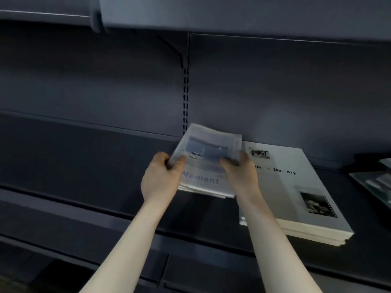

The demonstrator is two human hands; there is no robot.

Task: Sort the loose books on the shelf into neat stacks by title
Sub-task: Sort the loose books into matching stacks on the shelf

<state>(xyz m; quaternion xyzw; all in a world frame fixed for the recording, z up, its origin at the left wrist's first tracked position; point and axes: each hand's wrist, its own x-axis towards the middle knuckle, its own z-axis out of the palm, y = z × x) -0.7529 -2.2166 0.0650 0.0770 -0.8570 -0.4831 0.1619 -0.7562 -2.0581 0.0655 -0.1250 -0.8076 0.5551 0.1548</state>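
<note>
A dark grey metal shelf [88, 157] runs across the view against a back panel with a slotted upright [185, 98], and another shelf overhangs it from above. Near the middle, close to the back edge, both hands hold a small stack of pale booklets [206, 166]; its top cover shows a bluish photo with a white car and the word "Moment" in faint blue letters. The left hand [161, 178] grips the stack's left edge, thumb on the cover and fingers curled underneath. The right hand [240, 172] clasps the right edge the same way. Just beside it, towards the right front edge, lies a larger stack [300, 197] with white covers, black lettering and two small black-and-white pictures. More books [376, 182] lie at the far right edge, blurred.
</note>
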